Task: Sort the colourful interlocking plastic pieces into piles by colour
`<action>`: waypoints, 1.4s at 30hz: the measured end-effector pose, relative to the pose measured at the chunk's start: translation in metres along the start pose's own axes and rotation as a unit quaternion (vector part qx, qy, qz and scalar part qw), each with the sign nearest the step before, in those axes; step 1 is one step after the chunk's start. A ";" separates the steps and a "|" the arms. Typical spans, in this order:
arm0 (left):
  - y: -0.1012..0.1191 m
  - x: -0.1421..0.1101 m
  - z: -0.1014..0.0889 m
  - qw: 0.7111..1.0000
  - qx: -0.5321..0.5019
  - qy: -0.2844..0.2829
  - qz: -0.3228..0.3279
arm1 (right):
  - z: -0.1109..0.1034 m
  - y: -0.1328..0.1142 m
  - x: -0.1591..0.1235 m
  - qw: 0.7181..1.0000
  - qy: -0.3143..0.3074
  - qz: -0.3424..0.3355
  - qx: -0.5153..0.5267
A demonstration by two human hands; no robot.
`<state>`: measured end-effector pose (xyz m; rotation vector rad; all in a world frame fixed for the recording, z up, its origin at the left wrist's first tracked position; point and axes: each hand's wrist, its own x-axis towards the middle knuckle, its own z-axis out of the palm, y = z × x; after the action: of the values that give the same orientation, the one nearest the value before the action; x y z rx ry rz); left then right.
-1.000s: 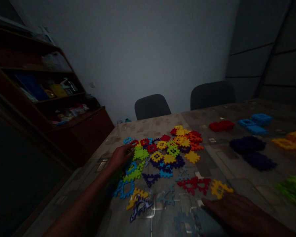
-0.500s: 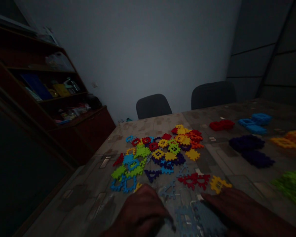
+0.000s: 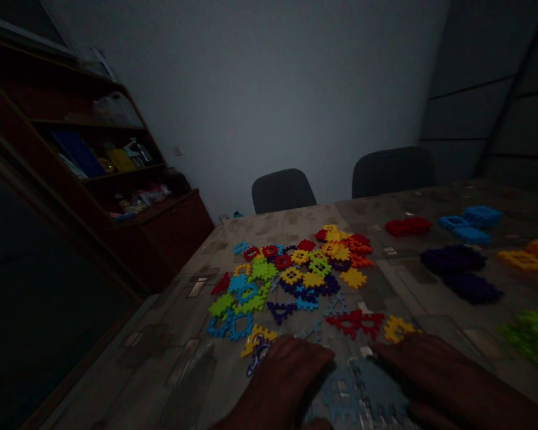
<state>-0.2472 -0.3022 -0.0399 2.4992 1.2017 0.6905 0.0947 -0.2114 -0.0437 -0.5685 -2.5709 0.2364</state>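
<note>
At the near table edge, a flat grey-blue panel of interlocked waffle-block pieces (image 3: 358, 394) lies between both hands. Left hand (image 3: 282, 382) sits knuckles up just beside it, fingers mostly hidden. Right hand (image 3: 430, 364) lies palm down over its upper right edge. Open or gripping: cannot tell for either, too dark.

Just past the hands, a loose mixed pile of waffle-block pieces (image 3: 291, 275) covers the table middle. Sorted heaps sit to the right: red (image 3: 407, 226), blue (image 3: 470, 220), dark purple (image 3: 452, 258), yellow-orange (image 3: 524, 260), green (image 3: 531, 337).

Patterned table cover (image 3: 170, 364) runs underneath. Left, a dark wooden cabinet (image 3: 174, 239) has shelves holding a blue folder (image 3: 78, 153), a yellow box (image 3: 119, 159) and clear bags (image 3: 116, 110). Two dark chairs (image 3: 282, 191) (image 3: 392, 173) stand against the far wall (image 3: 269, 101).
</note>
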 end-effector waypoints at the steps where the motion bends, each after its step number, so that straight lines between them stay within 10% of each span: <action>1: 0.000 0.003 0.005 1.000 0.011 -0.022 -0.008 | 0.002 -0.001 -0.001 1.000 0.000 0.002 -0.003; 13: 0.014 0.023 0.007 0.983 0.094 -0.126 -0.090 | 0.072 -0.003 0.006 0.994 0.052 -0.056 -0.082; 18: 0.020 0.019 -0.003 0.977 0.119 -0.109 -0.138 | 0.071 0.000 0.001 0.991 0.046 -0.056 -0.113; 24: 0.011 0.021 -0.007 0.990 -0.005 -0.134 -0.045 | 0.079 0.005 -0.005 0.996 0.032 -0.031 -0.073; 42: 0.012 0.001 -0.001 0.988 0.122 -0.049 -0.084 | 0.051 -0.023 0.004 0.997 -0.028 0.070 -0.008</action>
<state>-0.2394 -0.3089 -0.0334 2.5488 1.5176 0.3938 0.0579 -0.2328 -0.0798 -0.7593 -2.5916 0.2822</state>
